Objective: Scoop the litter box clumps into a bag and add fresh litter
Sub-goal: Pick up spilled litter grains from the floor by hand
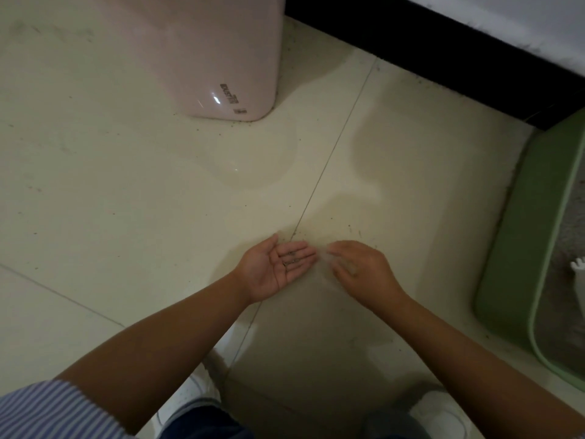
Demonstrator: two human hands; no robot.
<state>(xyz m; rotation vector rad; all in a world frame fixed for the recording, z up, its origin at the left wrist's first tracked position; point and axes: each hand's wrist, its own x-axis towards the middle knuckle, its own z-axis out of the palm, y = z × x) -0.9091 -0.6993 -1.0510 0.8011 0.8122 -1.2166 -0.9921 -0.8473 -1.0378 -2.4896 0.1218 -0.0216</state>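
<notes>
2 hands at frame centre over glossy cream tile floor [126, 185]. Left hand [272, 267]: palm up, fingers straight and together, dark litter grains [291, 259] on them. Right hand [357, 270]: palm down, fingertips blurred, pinch undeterminable. 1 green litter box [519, 248], right edge; 1 pink rounded bin [221, 52], upper left.

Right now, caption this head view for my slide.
Left hand cups litter grains; right hand blurred beside it above tiled floor.
</notes>
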